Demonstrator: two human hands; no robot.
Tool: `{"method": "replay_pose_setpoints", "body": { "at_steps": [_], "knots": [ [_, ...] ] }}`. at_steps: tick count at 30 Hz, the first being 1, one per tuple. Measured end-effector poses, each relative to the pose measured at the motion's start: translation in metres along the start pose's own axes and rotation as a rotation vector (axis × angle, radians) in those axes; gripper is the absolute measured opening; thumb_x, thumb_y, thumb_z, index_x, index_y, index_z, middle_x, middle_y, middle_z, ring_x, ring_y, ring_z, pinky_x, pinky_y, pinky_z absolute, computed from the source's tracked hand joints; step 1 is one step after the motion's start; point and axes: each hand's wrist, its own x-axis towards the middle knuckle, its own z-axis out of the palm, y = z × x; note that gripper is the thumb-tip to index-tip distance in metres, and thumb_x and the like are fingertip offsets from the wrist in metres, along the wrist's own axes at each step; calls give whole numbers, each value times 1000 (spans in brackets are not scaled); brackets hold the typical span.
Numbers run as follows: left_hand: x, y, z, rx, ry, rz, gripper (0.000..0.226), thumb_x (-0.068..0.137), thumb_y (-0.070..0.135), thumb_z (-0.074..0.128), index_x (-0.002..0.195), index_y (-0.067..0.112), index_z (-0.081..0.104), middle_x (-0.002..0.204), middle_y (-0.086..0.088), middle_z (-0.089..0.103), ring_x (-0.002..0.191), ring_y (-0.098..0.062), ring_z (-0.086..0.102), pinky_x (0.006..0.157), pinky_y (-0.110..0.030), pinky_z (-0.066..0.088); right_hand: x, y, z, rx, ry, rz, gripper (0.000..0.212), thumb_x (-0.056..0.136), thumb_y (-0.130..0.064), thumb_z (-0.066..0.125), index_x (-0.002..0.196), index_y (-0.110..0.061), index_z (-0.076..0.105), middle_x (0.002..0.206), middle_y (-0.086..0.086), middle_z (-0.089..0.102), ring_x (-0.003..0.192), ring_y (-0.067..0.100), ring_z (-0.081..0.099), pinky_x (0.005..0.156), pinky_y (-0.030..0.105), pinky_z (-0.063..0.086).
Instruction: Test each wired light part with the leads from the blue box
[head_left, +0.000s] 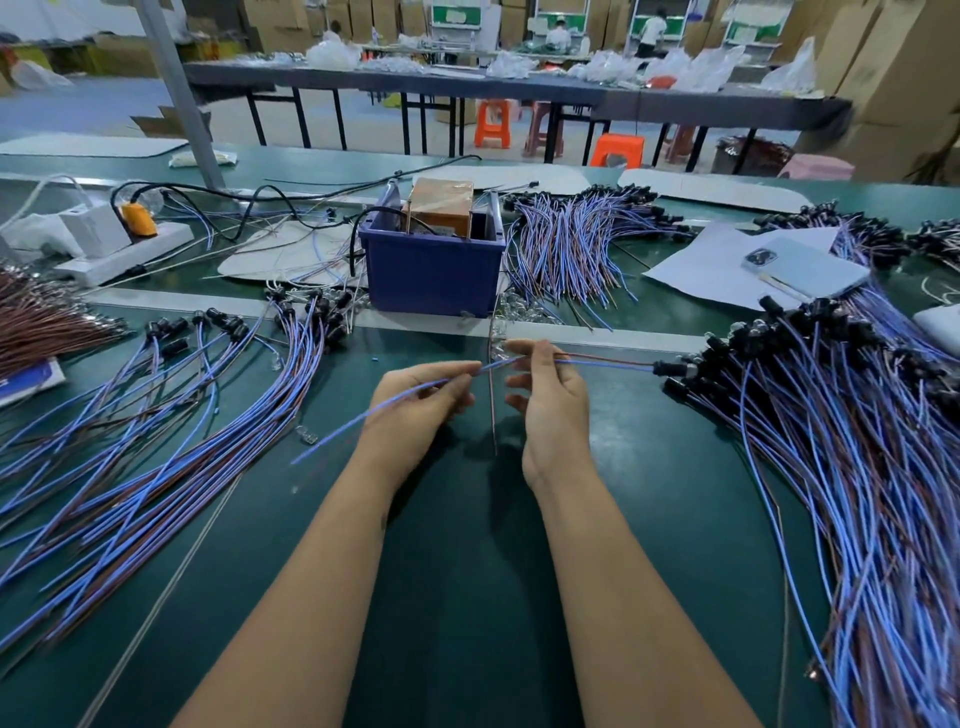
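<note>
The blue box (431, 273) stands at the middle back of the green table (467, 545), with an orange-brown block inside it. A thin bare lead (492, 395) comes down from the box toward me, between my hands. My left hand (421, 402) pinches the blue wire (363, 415) of one wired light part. My right hand (550, 395) pinches the same part's blue and brown wires further along. Its black socket (670, 369) lies to the right at the edge of the right pile.
A big pile of blue-and-brown wired parts (841, 467) fills the right side, another (156, 441) the left, a third (576, 244) behind the box. A white power strip (124, 254) with an orange plug sits at the back left. A phone (805, 267) lies on paper at the right.
</note>
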Motion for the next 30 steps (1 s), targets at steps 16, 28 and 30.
{"method": "replay_pose_setpoints", "body": {
  "at_steps": [16,28,30],
  "knots": [
    [-76,34,90,378,-207,329,19,81,-6,61,93,5,72,87,-5,68,80,-18,62,71,-22,46,-9,-45,-62,-247,48,66,32,104,-20,35,82,-17,58,52,-4,34,38,4,29,42,19,25],
    [-113,63,201,402,-671,532,37,85,3,62,120,13,68,125,-2,64,118,-18,56,102,-29,42,-3,-156,-263,-1455,304,-54,27,95,-26,45,90,-9,66,88,13,64,80,35,57,65,36,45],
    [-114,52,198,471,-710,482,29,89,8,61,116,11,70,122,-3,65,114,-19,56,100,-29,42,-6,-147,-283,-1546,269,119,31,95,-25,45,118,-16,64,117,14,62,97,35,57,80,39,50]
  ]
}}
